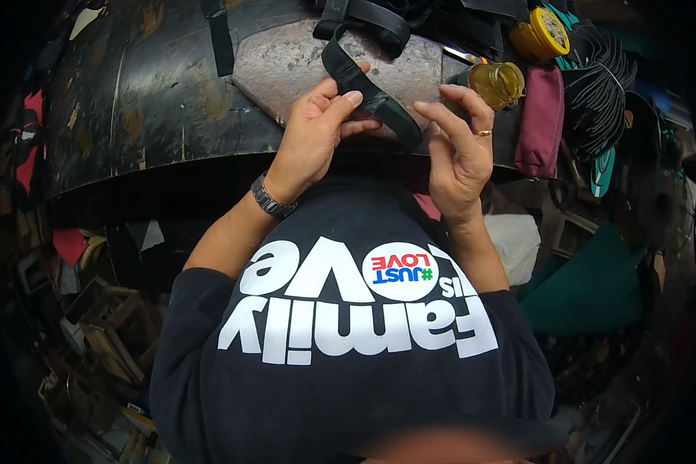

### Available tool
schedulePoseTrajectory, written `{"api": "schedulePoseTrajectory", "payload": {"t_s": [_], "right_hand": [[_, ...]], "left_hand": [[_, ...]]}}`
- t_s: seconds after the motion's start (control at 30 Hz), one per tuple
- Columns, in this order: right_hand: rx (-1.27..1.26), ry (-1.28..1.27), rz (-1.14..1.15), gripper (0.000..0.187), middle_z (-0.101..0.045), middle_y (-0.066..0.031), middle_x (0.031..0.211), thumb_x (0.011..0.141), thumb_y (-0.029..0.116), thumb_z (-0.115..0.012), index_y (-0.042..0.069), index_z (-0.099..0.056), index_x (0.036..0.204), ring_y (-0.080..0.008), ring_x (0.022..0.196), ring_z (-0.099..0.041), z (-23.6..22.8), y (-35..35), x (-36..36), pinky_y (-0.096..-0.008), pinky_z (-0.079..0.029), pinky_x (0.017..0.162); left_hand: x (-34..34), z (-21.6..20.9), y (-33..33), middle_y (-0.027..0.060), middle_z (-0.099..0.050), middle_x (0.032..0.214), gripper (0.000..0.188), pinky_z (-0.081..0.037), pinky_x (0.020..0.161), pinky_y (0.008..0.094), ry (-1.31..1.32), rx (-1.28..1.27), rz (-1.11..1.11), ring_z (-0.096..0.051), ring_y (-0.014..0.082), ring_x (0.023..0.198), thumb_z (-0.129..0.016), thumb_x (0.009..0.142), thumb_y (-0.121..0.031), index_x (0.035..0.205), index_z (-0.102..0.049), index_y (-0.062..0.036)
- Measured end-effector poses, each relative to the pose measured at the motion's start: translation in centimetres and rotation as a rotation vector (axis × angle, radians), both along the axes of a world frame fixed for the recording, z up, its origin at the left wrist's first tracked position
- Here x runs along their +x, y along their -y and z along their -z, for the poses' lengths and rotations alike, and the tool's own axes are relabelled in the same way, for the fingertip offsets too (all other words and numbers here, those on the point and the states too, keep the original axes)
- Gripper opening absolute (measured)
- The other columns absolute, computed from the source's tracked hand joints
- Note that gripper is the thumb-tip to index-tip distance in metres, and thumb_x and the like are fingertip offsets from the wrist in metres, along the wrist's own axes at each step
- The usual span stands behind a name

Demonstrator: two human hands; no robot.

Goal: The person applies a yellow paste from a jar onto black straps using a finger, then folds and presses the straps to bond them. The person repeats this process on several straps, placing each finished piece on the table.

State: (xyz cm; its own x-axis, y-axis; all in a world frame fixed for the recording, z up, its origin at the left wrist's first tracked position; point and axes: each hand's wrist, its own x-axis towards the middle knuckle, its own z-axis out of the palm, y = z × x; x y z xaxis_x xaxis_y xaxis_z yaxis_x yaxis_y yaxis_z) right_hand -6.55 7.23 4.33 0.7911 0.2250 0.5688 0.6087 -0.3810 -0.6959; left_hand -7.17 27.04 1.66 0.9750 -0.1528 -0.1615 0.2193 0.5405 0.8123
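My left hand grips a black strap that looks like leather, pinching it between thumb and fingers. One end of the strap hangs toward the table's near edge; the other rises and curves toward a dark coil of strap behind. To the right, my right hand is raised with its fingers apart and curled a little, close to the strap's near end but holding nothing. Beneath the strap lies a worn, grey-brown stone-like slab.
A glass jar with yellowish contents stands right of the slab, near a yellow tub. Beyond it are a maroon pouch and a bundle of black strips. Another black strap lies on the black worktable at left.
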Motion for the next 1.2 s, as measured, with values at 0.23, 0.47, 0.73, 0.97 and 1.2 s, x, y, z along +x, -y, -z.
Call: {"api": "schedulePoseTrajectory", "payload": {"t_s": [0.23, 0.47, 0.73, 0.97, 1.2], "right_hand": [[-0.318, 0.203, 0.137, 0.045, -0.06, -0.0127, 0.118, 0.069, -0.012, -0.062, 0.01, -0.076, 0.107, -0.0318, 0.115, -0.052, 1.2, -0.5, -0.3, -0.0401, -0.042, 0.099], [-0.184, 0.081, 0.174, 0.027, -0.058, -0.0145, 0.114, 0.075, 0.0, -0.068, 0.005, -0.073, 0.101, -0.0326, 0.111, -0.052, 0.9, 0.1, -0.5, -0.0428, -0.04, 0.099], [-0.235, 0.081, 0.156, 0.022, -0.058, -0.014, 0.118, 0.081, 0.011, -0.073, 0.006, -0.074, 0.103, -0.033, 0.119, -0.049, 1.3, -0.8, 0.2, -0.0445, -0.037, 0.103], [-0.159, 0.082, 0.115, 0.025, -0.059, -0.0112, 0.12, 0.081, 0.002, -0.072, 0.01, -0.075, 0.105, -0.0307, 0.119, -0.05, 1.5, -1.5, 0.2, -0.0409, -0.04, 0.102], [-0.365, 0.168, 0.089, 0.031, -0.06, -0.0098, 0.123, 0.076, -0.003, -0.072, 0.013, -0.076, 0.102, -0.0317, 0.124, -0.048, 1.2, -1.1, 0.8, -0.041, -0.038, 0.104]], "left_hand": [[0.0, 0.2, 0.3, 0.009, -0.068, 0.112, 0.043, -0.059, 0.087, 0.029, 0.022, -0.008, 0.004, -0.069, 0.0145, 0.096, -0.049, 0.105, -0.011, 0.146, -0.046, 0.0], [-0.1, 0.4, 0.4, 0.0103, -0.067, 0.117, 0.041, -0.059, 0.089, 0.0304, 0.078, 0.02, -0.037, -0.068, 0.0143, 0.102, -0.049, 0.105, -0.011, 0.145, -0.046, 0.0002], [-0.3, 0.6, 0.7, 0.0103, -0.064, 0.125, 0.039, -0.059, 0.089, 0.0303, 0.128, 0.073, -0.05, -0.066, 0.0133, 0.106, -0.049, 0.105, -0.011, 0.143, -0.049, 0.0001], [-0.2, 0.5, 0.8, 0.0095, -0.063, 0.128, 0.039, -0.059, 0.089, 0.0302, 0.115, 0.071, -0.046, -0.066, 0.0129, 0.107, -0.049, 0.105, -0.011, 0.143, -0.05, -0.0006], [-0.1, 0.5, 0.6, 0.0094, -0.064, 0.124, 0.039, -0.059, 0.089, 0.0295, 0.118, 0.095, -0.019, -0.066, 0.0118, 0.106, -0.05, 0.105, -0.011, 0.143, -0.05, -0.0007]]}}
